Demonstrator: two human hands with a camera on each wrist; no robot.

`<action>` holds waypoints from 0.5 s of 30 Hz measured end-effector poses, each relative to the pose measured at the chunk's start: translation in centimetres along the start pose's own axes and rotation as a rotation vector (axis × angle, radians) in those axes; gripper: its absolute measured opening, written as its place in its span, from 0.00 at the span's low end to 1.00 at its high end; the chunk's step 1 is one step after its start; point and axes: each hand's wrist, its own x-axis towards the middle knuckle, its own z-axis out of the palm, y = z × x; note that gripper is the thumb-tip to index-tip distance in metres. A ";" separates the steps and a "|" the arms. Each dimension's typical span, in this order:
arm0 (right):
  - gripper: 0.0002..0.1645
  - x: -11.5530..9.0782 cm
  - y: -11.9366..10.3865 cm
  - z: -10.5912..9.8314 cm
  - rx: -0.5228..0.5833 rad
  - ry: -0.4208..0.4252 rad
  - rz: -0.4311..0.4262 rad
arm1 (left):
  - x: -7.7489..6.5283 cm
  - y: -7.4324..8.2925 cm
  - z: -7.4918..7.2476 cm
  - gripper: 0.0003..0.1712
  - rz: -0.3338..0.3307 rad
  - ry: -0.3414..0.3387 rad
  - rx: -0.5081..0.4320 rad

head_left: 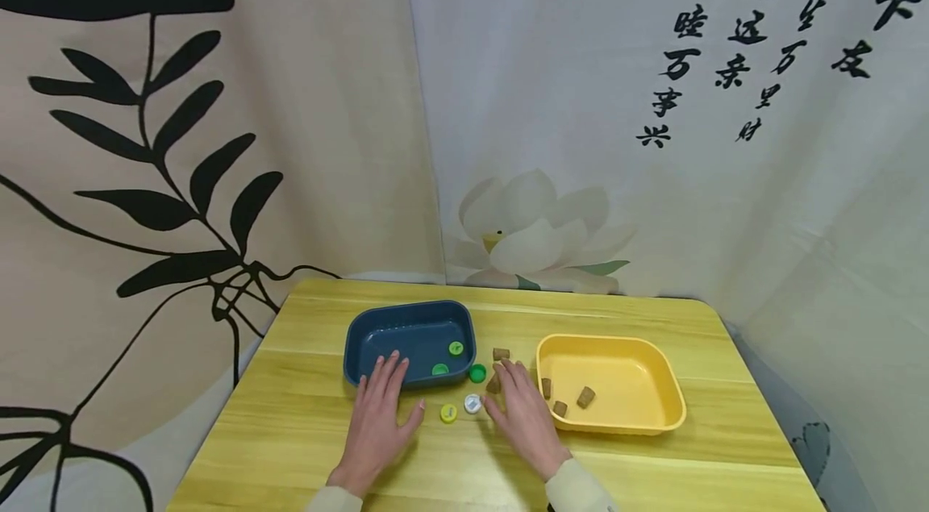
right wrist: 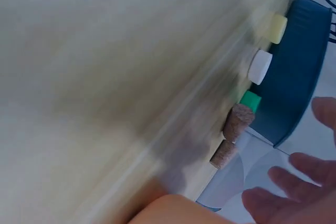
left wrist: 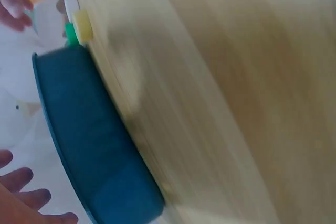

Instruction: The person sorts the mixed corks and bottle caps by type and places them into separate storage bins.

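Note:
My left hand (head_left: pixel 379 419) is over the table with its fingers stretched out, the tips at the front rim of a dark blue tray (head_left: pixel 406 316). Two green bottle caps (head_left: pixel 456 348) lie in that tray. My right hand (head_left: pixel 526 415) hovers left of a yellow tray (head_left: pixel 639 425), holding nothing visible. Close to its fingers are two corks (right wrist: pixel 239 123) on the table, one partly covered in the head view. Between the hands lie a green cap (head_left: pixel 476 373), a white cap (head_left: pixel 472 403) and a yellow cap (head_left: pixel 448 414).
Three corks (head_left: pixel 585 397) are inside the yellow tray, near its left side. Both trays stand on a wood-grain table (head_left: pixel 290 415). Behind it hangs a printed curtain (head_left: pixel 348 93) with leaves, a flower and writing.

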 end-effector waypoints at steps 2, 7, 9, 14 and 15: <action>0.36 0.5 0.1 0.4 -0.026 -0.004 0.008 | -0.3 0.4 0.2 0.41 0.007 -0.007 0.002; 0.40 1.7 0.3 1.2 -0.154 -0.004 -0.032 | -0.9 1.2 0.4 0.40 0.023 -0.020 0.007; 0.40 2.1 0.3 1.4 -0.227 0.004 -0.052 | -1.1 1.4 0.5 0.39 0.025 -0.026 0.000; 0.26 2.4 0.3 1.8 -0.333 0.008 -0.069 | -1.5 1.8 0.7 0.38 0.031 -0.029 -0.013; 0.23 2.4 0.3 1.9 -0.342 0.004 -0.071 | -1.6 1.8 0.8 0.38 0.030 -0.028 -0.011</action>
